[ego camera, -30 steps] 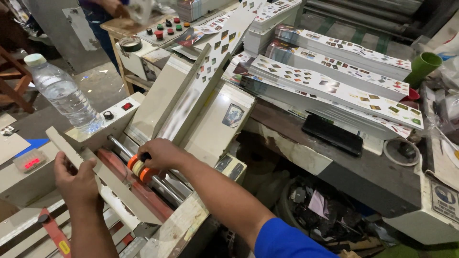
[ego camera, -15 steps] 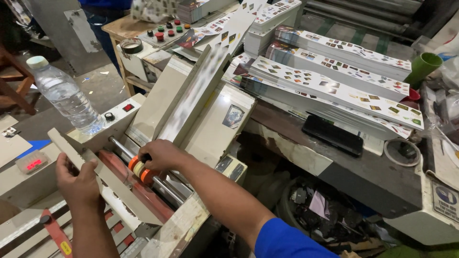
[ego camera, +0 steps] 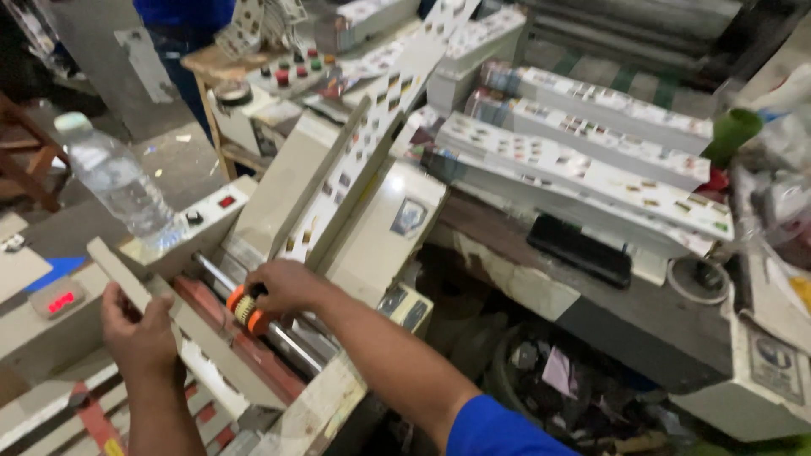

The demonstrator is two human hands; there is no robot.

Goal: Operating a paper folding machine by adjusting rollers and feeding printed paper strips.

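The right hand [ego camera: 287, 285], reaching in from five o'clock on a bare forearm under a blue sleeve [ego camera: 498, 431], sits at the centre-left of the view with its grip closed over an orange-and-yellow roller [ego camera: 245, 309], a small wheel-like part on the metal shafts [ego camera: 291, 346] of a cream-coloured machine [ego camera: 372, 253]; the fingers wrap the wheel's upper side, and its orange rim shows at the hand's eight o'clock. The left hand [ego camera: 139, 329] comes up from six o'clock at the lower left, its grip pinched shut on the edge of a long cream flat panel [ego camera: 182, 333] that slants from ten o'clock down to four o'clock, the thumb on the near face. A red bar [ego camera: 245, 350] runs just beside this panel, between it and the shafts. At ten o'clock of the hands a clear plastic water bottle [ego camera: 118, 181] with a pale cap stands tilted on the machine's housing, near a red switch [ego camera: 226, 202]. A tall stack of printed sheets [ego camera: 372, 143] leans upright at twelve o'clock of the right hand. To two o'clock, long stacks of printed cards [ego camera: 591, 160] lie on the tabletop [ego camera: 507, 245], with a black flat device [ego camera: 579, 249] just in front of them. At eleven o'clock a control box with red and green buttons [ego camera: 291, 72] sits well apart.
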